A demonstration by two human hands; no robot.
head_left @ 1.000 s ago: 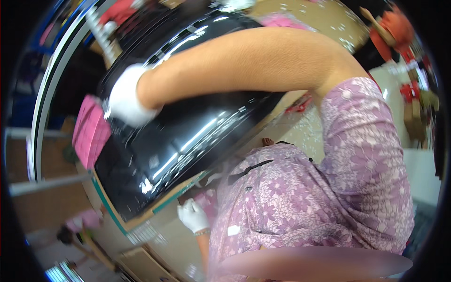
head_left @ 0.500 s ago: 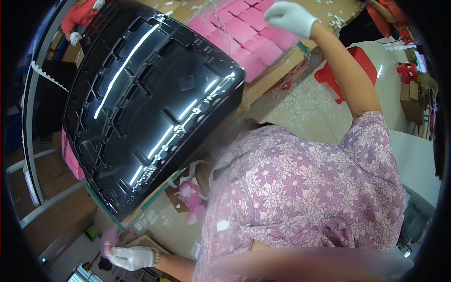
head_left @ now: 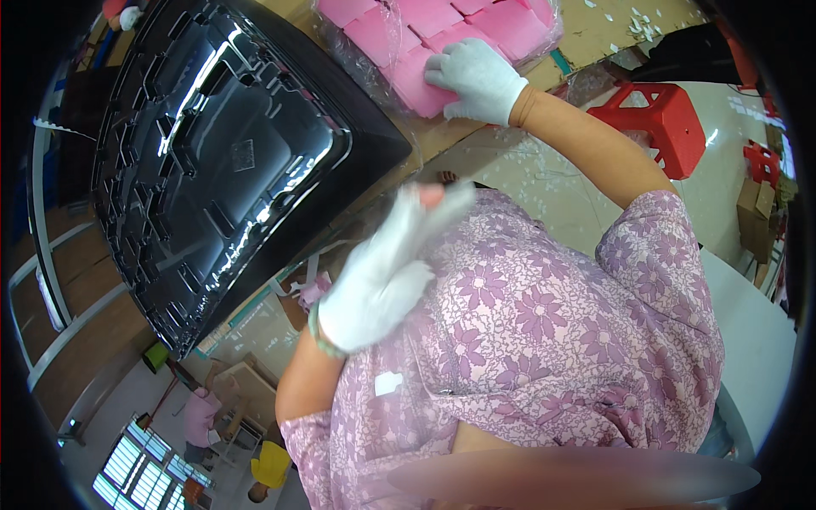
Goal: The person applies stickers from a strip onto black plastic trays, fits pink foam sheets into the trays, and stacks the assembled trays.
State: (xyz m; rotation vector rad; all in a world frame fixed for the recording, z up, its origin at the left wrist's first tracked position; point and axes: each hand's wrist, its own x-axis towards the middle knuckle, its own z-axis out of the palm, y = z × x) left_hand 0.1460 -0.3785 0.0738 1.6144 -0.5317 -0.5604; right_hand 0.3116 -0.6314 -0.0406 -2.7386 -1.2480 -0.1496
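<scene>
Pink foam [head_left: 416, 85]: right of black panel [head_left: 280, 166]
Right hand [head_left: 480, 81]: laid on foam, thumb spread
Left hand [head_left: 374, 285]: off panel's near edge; blurred, grip cannot be told

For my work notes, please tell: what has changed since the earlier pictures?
The right hand moved rightward from the left end of the black panel to the pink foam; no grip is clear. The left hand, blurred, came from the lower left to before the shirt. Panel and foam stay side by side.

Left hand [head_left: 370, 297] blurs by the worktop's [head_left: 586, 34] near edge; black moulding [head_left: 242, 187] and pink pieces [head_left: 382, 34] run off the view's top!
</scene>
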